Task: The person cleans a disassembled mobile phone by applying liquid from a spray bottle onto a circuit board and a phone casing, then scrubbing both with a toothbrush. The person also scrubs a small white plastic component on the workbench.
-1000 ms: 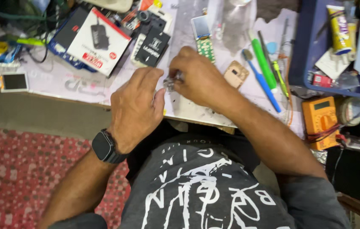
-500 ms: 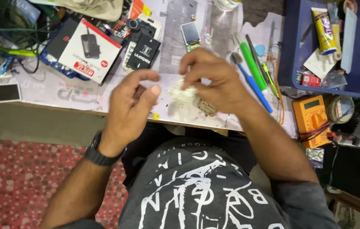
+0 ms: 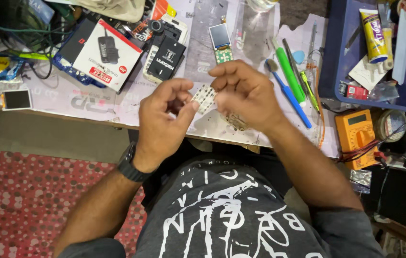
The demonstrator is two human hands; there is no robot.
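Observation:
Both hands meet above the near edge of the cluttered workbench (image 3: 93,107). My left hand (image 3: 162,126), with a dark watch on its wrist, pinches one end of a small white keypad sheet (image 3: 204,98) studded with round dots. My right hand (image 3: 246,93) grips the sheet's other end. A small gold-coloured part (image 3: 236,122) lies on the bench just under my right hand. A phone circuit board with a small screen (image 3: 220,43) lies a little beyond the hands.
Boxes and a black packet (image 3: 167,57) sit at the back left beside tangled cables. A green pen (image 3: 288,71) and blue toothbrush (image 3: 289,93) lie to the right. An orange multimeter (image 3: 356,138) and a blue tray (image 3: 337,57) with a glue tube stand further right. A red patterned rug (image 3: 26,200) covers the floor.
The hands lifted slightly from the bench and came together. The white keypad sheet is now held up between both hands; the gold-coloured part stays on the bench.

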